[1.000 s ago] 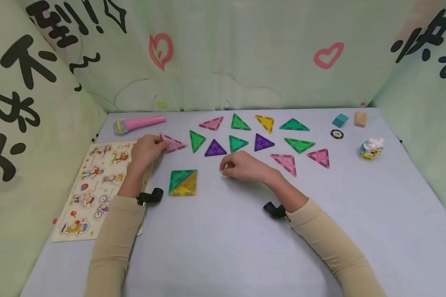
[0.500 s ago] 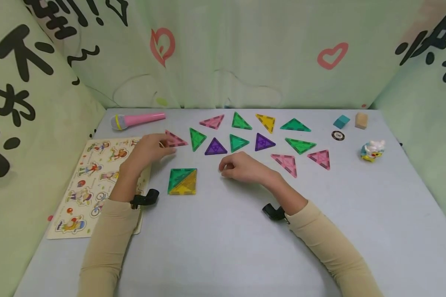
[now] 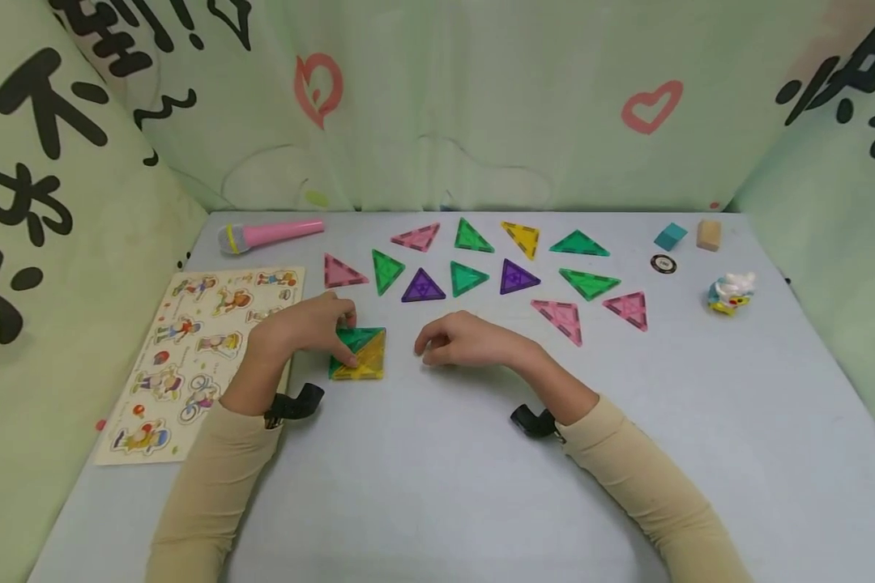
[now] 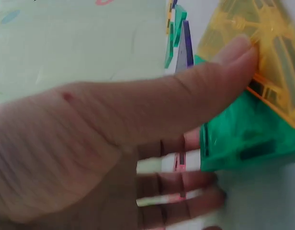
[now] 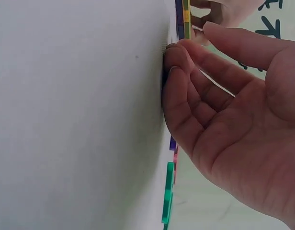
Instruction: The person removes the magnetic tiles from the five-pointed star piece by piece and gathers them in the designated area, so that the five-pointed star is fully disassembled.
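Note:
My left hand (image 3: 302, 328) is at the left side of a square made of two translucent triangular magnetic tiles, one green (image 4: 253, 134) and one yellow (image 3: 369, 360). Its thumb presses on top near the seam, and the fingers reach round the green tile's edge, partly hidden. Edge-on in the right wrist view, the square shows purple and yellow layers. To the right of the square, my right hand (image 3: 467, 340) rests low over the table with loosely curled fingers and nothing in them. A pink triangle (image 3: 343, 272) lies beyond the left hand.
Several loose triangles, such as a purple one (image 3: 423, 287) and a green one (image 3: 588, 284), lie across the back. A picture board (image 3: 182, 356) is at left, below a toy microphone (image 3: 273, 235). Blocks, a black disc (image 3: 663, 264) and a figurine (image 3: 732, 293) stand at right.
My left hand has let go of the pink triangle and come nearer, onto the green and yellow square. My right hand has shifted slightly left and nearer.

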Demonstrator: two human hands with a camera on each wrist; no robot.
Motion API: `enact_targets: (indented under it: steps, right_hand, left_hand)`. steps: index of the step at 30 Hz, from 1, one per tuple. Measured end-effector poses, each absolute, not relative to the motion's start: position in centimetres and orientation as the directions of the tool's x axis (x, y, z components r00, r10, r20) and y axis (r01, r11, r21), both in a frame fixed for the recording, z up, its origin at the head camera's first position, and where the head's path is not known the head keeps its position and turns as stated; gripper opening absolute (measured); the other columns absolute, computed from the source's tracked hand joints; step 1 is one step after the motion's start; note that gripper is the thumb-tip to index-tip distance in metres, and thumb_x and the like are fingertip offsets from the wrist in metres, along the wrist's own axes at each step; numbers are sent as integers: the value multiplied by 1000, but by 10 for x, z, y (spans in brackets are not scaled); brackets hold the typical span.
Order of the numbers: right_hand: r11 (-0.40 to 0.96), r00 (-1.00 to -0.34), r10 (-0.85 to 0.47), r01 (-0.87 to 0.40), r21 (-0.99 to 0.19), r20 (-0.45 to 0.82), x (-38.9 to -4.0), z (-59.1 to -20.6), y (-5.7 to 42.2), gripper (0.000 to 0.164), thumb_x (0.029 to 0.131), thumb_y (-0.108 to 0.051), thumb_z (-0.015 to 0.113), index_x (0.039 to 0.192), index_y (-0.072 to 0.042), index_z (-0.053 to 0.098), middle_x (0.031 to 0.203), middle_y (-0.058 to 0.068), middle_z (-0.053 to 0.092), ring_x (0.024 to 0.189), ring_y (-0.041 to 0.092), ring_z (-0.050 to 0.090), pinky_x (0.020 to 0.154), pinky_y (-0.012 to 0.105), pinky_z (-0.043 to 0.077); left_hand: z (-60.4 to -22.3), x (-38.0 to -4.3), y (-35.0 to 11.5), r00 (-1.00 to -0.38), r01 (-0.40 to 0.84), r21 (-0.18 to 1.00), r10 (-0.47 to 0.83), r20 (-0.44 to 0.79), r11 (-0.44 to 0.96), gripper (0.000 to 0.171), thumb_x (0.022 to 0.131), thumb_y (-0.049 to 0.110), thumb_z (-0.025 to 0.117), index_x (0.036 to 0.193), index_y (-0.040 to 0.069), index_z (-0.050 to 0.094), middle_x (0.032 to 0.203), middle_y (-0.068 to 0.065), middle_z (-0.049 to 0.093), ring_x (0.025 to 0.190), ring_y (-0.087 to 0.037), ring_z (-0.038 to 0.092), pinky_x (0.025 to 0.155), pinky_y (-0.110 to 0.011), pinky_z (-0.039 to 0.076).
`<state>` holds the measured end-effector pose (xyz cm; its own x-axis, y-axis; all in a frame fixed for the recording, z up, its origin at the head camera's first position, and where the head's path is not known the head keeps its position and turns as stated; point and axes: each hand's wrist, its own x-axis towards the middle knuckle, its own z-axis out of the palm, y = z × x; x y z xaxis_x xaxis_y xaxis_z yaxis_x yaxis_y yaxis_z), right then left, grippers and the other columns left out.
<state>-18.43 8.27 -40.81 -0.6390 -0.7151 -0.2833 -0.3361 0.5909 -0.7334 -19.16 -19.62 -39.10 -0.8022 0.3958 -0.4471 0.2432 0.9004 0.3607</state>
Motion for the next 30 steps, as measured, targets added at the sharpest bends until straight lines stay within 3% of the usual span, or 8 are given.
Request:
enact_targets:
  steps: [7,17,23,30]
  right_hand:
    - [590,-658,-694,-286,-755,-292,-186,-409,86,18,96,-20,63,111,-15,71,78,2,63,72,14,54,68,27,43]
    - [568,-694,-655,-190,-801,-300,-185,-408,84,26,96,-20,62,121,-10,65,71,6,58,66,17,50,67,28,39]
    - [558,-693,-654,-173,-811,-303,-184,-409,84,29,96,-20,62,123,-9,64,72,6,60,68,17,52,67,27,40]
    - [552,-688,-651,-140,-822,-320,-185,-411,84,31,97,-20,61,126,-9,62,76,7,64,71,18,57,71,28,46]
  left_hand:
    - [-396,-200,-187,-809,263,384,420,-412,885,42,80,39,82,98,9,59,88,-3,55,82,-18,50,68,-30,38]
    - [-400,-203,-176,-833,239,527,451,-320,816,31,83,30,81,97,8,65,90,-4,60,82,-17,51,71,-29,41]
    - [-404,-202,-173,-814,233,572,480,-327,786,25,83,27,80,90,8,65,82,-1,56,77,-15,48,67,-28,39]
    - [-402,-199,-169,-802,193,606,480,-357,772,22,86,25,78,92,9,64,89,-3,61,82,-17,52,71,-29,41]
